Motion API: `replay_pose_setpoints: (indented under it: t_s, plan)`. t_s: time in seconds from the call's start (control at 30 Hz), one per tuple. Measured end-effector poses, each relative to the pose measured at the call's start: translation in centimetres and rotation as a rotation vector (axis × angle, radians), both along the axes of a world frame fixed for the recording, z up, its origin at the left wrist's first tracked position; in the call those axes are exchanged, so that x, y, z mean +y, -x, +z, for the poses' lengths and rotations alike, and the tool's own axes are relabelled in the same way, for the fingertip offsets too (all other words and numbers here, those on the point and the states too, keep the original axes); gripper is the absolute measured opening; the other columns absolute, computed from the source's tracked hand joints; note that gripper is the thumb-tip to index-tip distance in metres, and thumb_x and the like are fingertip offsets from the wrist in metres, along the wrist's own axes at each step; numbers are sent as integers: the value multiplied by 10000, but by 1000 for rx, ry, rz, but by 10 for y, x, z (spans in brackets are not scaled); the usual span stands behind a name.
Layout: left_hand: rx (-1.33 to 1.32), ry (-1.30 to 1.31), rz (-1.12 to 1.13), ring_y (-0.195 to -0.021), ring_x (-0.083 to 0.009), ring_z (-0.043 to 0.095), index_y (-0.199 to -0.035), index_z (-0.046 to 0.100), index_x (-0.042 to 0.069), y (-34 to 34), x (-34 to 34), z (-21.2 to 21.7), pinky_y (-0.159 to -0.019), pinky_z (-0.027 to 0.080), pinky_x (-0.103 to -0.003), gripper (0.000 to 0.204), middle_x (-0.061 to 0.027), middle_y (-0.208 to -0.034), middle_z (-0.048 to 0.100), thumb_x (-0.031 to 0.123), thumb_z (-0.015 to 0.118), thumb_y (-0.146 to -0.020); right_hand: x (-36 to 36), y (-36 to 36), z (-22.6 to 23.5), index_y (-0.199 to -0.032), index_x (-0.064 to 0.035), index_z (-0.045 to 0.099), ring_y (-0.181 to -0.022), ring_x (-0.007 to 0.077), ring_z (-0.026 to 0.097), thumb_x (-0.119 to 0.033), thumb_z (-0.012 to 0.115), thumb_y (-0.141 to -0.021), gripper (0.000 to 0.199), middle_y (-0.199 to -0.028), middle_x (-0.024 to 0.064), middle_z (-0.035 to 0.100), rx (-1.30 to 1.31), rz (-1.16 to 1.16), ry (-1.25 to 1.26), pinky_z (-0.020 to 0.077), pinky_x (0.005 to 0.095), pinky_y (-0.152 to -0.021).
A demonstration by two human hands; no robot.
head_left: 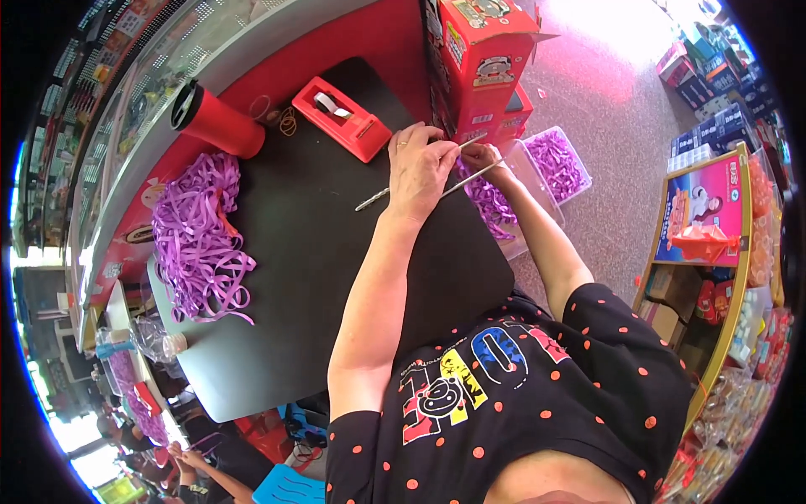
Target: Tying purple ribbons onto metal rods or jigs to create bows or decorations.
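My left hand [420, 168] is over the far right part of the black table mat, thumb and fingers pinched on a thin silver rod [372, 199], whose end sticks out past the palm. A second thin silver rod [472, 178] slants across in front of my right hand [489, 161]. The right fingers are closed close to the left fingertips; what they hold is partly hidden. Just beyond the mat's right edge lie purple ribbon pieces [489, 204] in a clear plastic box. A large tangled pile of purple ribbon [197, 244] rests on the left of the mat.
A red tape dispenser [342, 119], rubber bands [288, 122] and a red cup [218, 122] stand at the far side. Red cartons [483, 63] rise beyond my hands. Another clear box holds purple ribbon pieces [556, 165]. Another person's hands [186, 458] show at lower left.
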State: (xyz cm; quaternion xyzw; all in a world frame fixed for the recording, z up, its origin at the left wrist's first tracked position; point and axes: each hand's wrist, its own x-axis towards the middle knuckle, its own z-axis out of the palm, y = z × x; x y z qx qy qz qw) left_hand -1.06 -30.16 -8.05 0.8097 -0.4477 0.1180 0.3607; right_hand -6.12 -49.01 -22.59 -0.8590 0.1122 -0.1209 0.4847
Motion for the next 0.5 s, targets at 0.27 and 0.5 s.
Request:
replay_pose_setpoints:
  t_s: [0.27,0.5]
  plan:
    - [0,-6,7,-1105,-289,524,-848,725,97,0,-3,3,-976,361,-434,119,-54,-1005,624,189,708,-775,-12,33,-81,-968,-10,680,-836,202,612,-139,613,-862,179,-887,100,654,71,8,-85,490,347,-756]
    - [42,-59,17,-1118,-293,525,-860,720,96,2,-5,10,-979,367,-427,117,-55,-1034,628,188,702,-789,-7,45,-127,-965,-24,688,-903,183,600,-173,660,-858,185,-968,98,642,214,-6,-206,481,333,-764]
